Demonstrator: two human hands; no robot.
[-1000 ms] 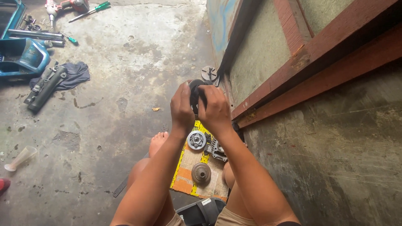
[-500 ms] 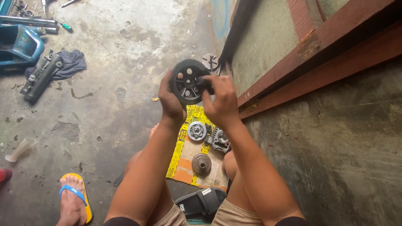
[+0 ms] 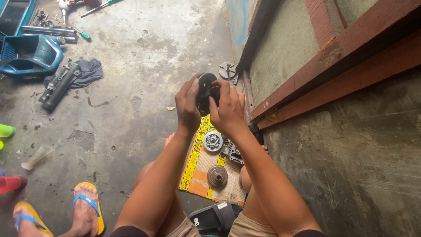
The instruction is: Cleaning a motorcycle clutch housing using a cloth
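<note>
Both hands hold a black round part point(image 3: 205, 93) at the upper middle of the frame: the left hand point(image 3: 187, 107) and right hand point(image 3: 228, 109) grip its edges. It looks under inspection; turning it calls for a firm hold.

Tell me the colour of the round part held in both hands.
Black, seen best in the head view: the round slotted metal part looks dark all over.
</note>
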